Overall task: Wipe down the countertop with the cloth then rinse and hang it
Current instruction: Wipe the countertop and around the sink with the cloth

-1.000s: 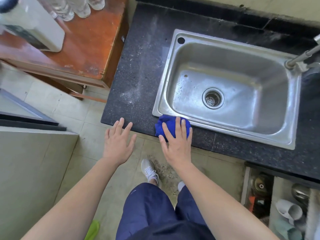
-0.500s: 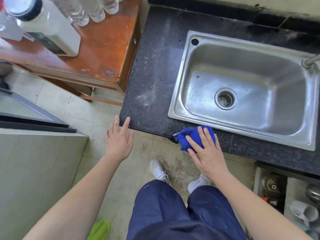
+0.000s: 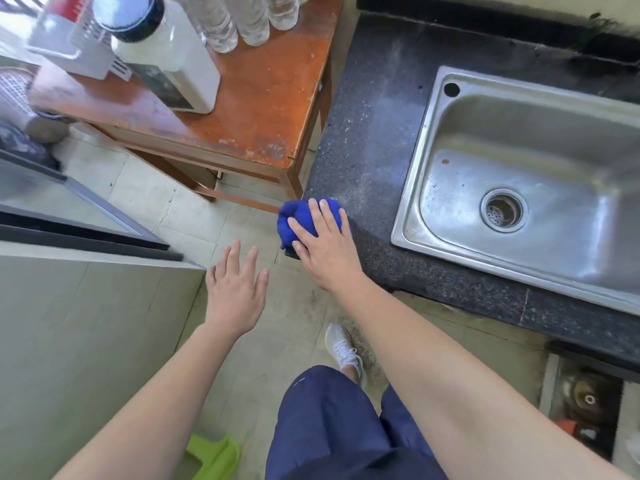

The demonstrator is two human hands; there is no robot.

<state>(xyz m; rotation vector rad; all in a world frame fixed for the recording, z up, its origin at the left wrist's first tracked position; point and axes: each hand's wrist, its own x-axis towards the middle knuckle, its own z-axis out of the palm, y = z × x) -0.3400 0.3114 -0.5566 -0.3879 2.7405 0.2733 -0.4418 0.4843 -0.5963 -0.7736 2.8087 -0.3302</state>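
A bunched blue cloth point(image 3: 298, 216) lies on the front left corner of the black speckled countertop point(image 3: 367, 140), partly over its edge. My right hand point(image 3: 323, 244) presses flat on the cloth with straight fingers. My left hand point(image 3: 235, 289) hovers open over the floor, left of the counter, touching nothing. The steel sink point(image 3: 519, 188) sits to the right, with its drain point(image 3: 504, 209) visible. Pale dust streaks mark the counter left of the sink.
A worn wooden table point(image 3: 256, 109) abuts the counter's left side, carrying a white jug point(image 3: 162, 53) and clear bottles point(image 3: 242, 19). A grey cabinet top point(image 3: 69, 323) is at lower left. A green object point(image 3: 213, 459) lies on the tiled floor.
My right hand has slid the cloth left along the counter's front edge, from below the sink to the left corner. The view shifted left. My left hand stays open.
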